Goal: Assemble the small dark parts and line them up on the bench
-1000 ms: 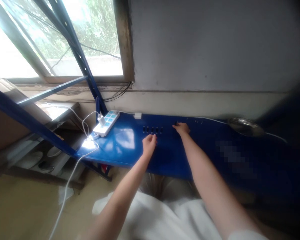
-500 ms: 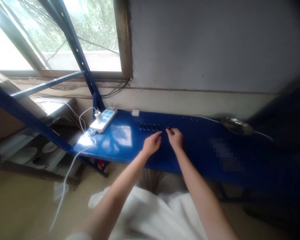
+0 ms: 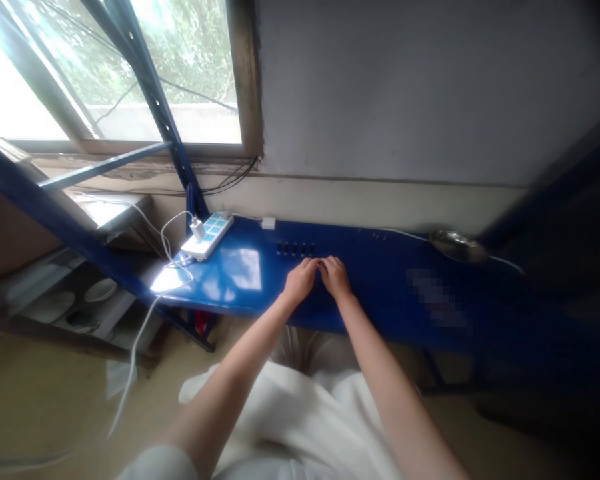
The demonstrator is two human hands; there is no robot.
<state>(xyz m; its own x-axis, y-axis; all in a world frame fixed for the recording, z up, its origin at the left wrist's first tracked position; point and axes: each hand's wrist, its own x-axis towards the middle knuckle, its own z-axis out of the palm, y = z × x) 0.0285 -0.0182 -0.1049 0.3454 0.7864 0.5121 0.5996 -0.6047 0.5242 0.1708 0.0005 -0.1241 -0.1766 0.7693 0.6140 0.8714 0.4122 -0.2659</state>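
Over the blue table (image 3: pixel 375 293), my left hand (image 3: pixel 300 280) and my right hand (image 3: pixel 335 275) meet at the fingertips. Both hands have their fingers closed around something small and dark between them, too small to make out. Just beyond my left hand stands a row of several small dark pieces (image 3: pixel 295 249) with light ends. Farther back on the tabletop are a few tiny bits (image 3: pixel 375 235), unclear in shape.
A white power strip (image 3: pixel 207 237) with a plugged-in adapter and cables lies at the table's left end. Near the wall are a white plug (image 3: pixel 269 223) and a shiny metal dish (image 3: pixel 459 246). A blue metal frame (image 3: pixel 157 100) rises at the left by the window.
My right hand has moved left to meet my left hand, bringing the small dark thing with it. The fingertips, apart before, now touch. The view has shifted slightly.
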